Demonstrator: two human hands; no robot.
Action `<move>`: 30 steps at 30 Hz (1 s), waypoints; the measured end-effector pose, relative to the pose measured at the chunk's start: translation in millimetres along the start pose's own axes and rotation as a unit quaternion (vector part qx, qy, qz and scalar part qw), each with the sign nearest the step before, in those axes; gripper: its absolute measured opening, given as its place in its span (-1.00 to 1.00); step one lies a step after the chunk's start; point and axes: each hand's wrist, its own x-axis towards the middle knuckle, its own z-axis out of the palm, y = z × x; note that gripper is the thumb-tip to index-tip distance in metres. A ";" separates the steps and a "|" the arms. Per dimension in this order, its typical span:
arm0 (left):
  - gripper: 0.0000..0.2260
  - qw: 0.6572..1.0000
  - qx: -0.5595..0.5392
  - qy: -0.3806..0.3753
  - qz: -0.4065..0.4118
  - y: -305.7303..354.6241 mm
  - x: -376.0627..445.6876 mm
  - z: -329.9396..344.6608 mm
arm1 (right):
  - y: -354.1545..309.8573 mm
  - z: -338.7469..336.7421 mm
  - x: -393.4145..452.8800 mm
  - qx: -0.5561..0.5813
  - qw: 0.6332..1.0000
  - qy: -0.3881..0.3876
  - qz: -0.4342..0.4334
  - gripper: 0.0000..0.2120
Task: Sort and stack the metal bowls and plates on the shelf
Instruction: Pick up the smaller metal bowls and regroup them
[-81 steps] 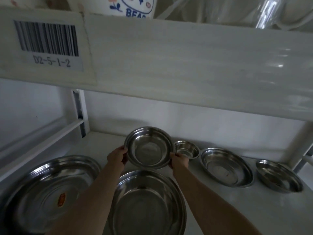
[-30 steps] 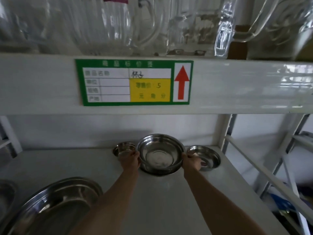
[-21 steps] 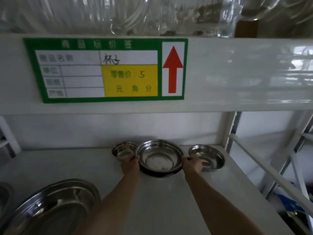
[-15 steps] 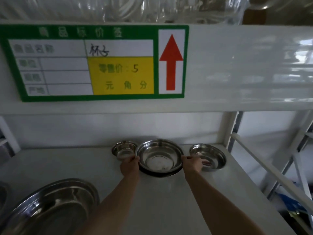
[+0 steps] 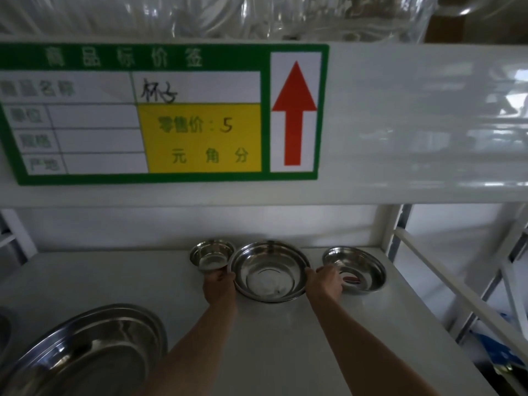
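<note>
While both forearms reach in over the front edge of the white shelf point(image 5: 280, 338), the left hand point(image 5: 218, 287) and right hand point(image 5: 325, 282) sit on opposite sides of a medium steel bowl point(image 5: 268, 271) near the back edge, their fingers curled against its rim; a dark rim showing under the bowl's front suggests it rests in another dish, though what lies beneath is hidden. Whether the fingers are gripping the rim or only touching it cannot be told. Just beside this bowl on its left, touching the left hand's fingertips, stands a small deep steel bowl point(image 5: 212, 254). Toward the back right corner lies a shallow steel plate point(image 5: 355, 267) with a red sticker inside it, partly covered by the right hand. At the front left corner a large oval steel platter point(image 5: 85, 352) runs out of view. Above, the upper shelf's front face carries a green price tag point(image 5: 160, 112) with a yellow panel and a red upward arrow, and clear glassware point(image 5: 285, 15) stands on top.
</note>
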 end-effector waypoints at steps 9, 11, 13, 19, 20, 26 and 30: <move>-0.69 0.998 -0.042 -0.028 -0.045 -26.9 24.4 7.3 | 1.5 1.3 -2.7 0.007 0.999 -0.030 0.027 -0.64; -0.77 0.998 -0.038 -0.027 -0.045 -17.7 12.6 2.9 | 3.4 2.5 -1.6 0.004 0.999 -0.034 0.025 -0.67; -0.83 0.998 -0.045 -0.018 -0.043 -8.2 -3.0 -3.1 | 6.5 3.8 -2.2 0.009 0.999 -0.038 0.022 -0.71; -0.92 0.997 -0.061 0.002 -0.044 -23.8 -12.4 -14.4 | 10.3 -7.1 -17.6 0.005 0.999 -0.033 -0.013 -0.68; -0.92 0.997 -0.057 0.002 -0.044 -24.8 -15.0 -17.0 | 10.6 -10.1 -20.5 0.005 0.999 -0.031 -0.016 -0.68; -0.92 0.996 -0.076 0.007 -0.050 -33.6 -33.4 -30.8 | 17.8 -27.8 -39.1 0.014 0.998 -0.032 -0.043 -0.73; -0.83 0.993 -0.102 0.022 -0.051 -23.3 -69.6 -49.6 | 31.6 -35.0 -54.2 0.037 0.997 -0.052 -0.045 -0.72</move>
